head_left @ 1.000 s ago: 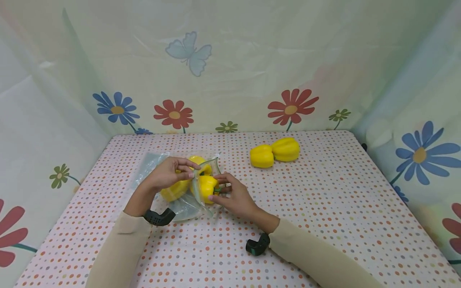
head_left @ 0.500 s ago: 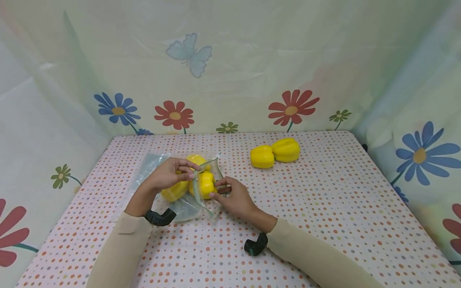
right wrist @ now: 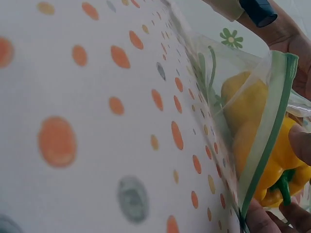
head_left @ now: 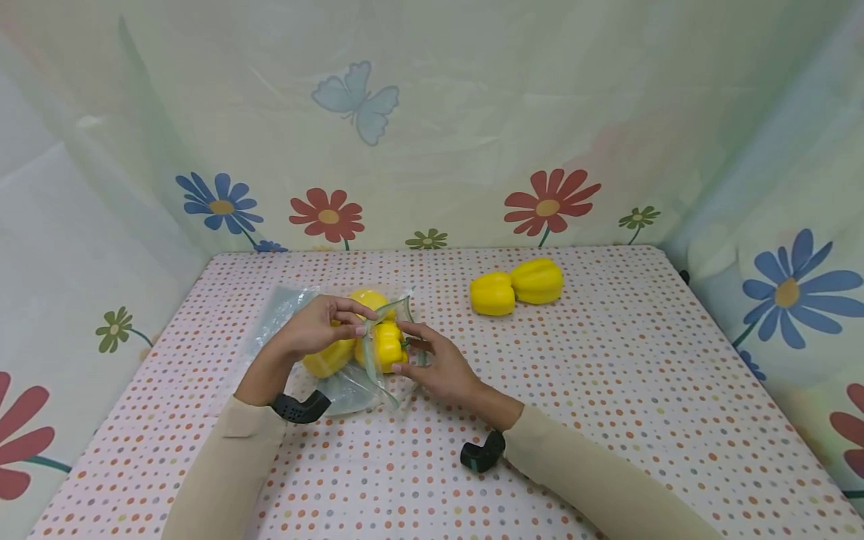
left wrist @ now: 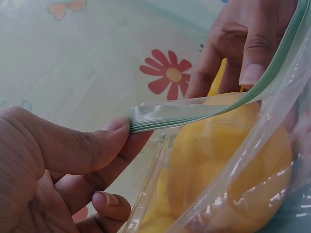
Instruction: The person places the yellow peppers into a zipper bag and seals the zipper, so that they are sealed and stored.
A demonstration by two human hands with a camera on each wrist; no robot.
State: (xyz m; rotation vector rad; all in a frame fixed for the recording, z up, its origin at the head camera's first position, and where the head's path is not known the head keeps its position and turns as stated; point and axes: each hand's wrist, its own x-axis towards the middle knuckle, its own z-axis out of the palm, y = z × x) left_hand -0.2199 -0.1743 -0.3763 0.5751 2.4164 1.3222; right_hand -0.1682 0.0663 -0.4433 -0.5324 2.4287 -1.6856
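A clear zip bag [head_left: 347, 396] with a green zip strip lies on the table, its mouth facing right. My left hand [head_left: 317, 326] pinches the zip edge [left wrist: 160, 125] between thumb and finger, and the mouth gapes. Inside the bag are two yellow bell peppers [head_left: 327, 361], partly hidden by the left hand. Another yellow bell pepper [head_left: 389, 346] sits just within the mouth, its green stem [right wrist: 283, 188] towards my right hand [head_left: 442, 369]. The right hand holds this pepper around its stem end, with the thumb [right wrist: 302, 141] against its side.
Two more yellow bell peppers, a near one [head_left: 491, 293] and a farther one [head_left: 537, 280], lie touching towards the back of the table, right of the bag. A dotted cloth [head_left: 607, 360] covers the table. Flower-printed curtains [head_left: 466, 112] stand behind and at both sides.
The right hand has pushed the bell pepper slightly left and farther into the bag, and its fingers have shifted around the stem end. The left hand keeps its pinch on the bag's edge.
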